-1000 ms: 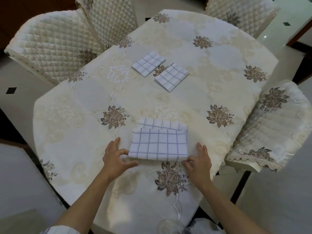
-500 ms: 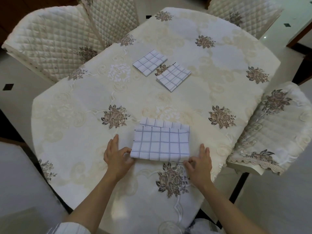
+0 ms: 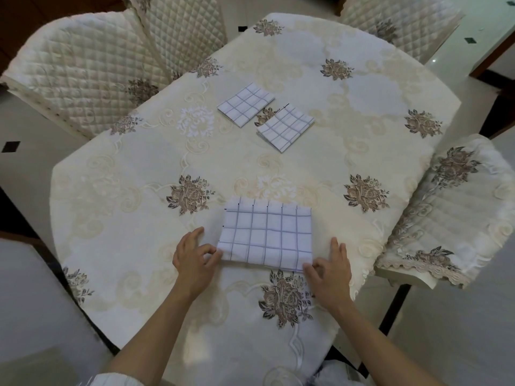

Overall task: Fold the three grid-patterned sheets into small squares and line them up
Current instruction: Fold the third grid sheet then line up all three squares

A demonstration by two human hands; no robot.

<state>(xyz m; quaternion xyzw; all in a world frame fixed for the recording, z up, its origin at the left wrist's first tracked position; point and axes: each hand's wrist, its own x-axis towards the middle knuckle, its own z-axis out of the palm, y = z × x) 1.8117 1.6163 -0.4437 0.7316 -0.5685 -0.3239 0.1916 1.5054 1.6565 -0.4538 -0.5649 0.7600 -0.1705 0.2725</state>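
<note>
Two grid-patterned sheets lie folded into small squares at the far middle of the table, one point(image 3: 245, 105) to the left and the other point(image 3: 284, 127) just right of it and nearer. The third grid sheet point(image 3: 267, 235) lies in front of me, folded to a wide rectangle with its layers nearly even at the far edge. My left hand point(image 3: 193, 256) pinches its near left corner between thumb and forefinger. At the near right corner my right hand point(image 3: 330, 267) pinches the same way, with its other fingers stretched beside the sheet.
The table point(image 3: 139, 190) wears a cream cloth with brown embroidered flowers. Quilted cream chairs stand at the back left point(image 3: 83, 73), the back right point(image 3: 401, 20) and close at the right point(image 3: 457, 213). Pale tiled floor surrounds the table.
The top layer of the near sheet has moved away from me and now covers the strip of lower layer that stuck out at the far edge. Both hands stay at the near corners.
</note>
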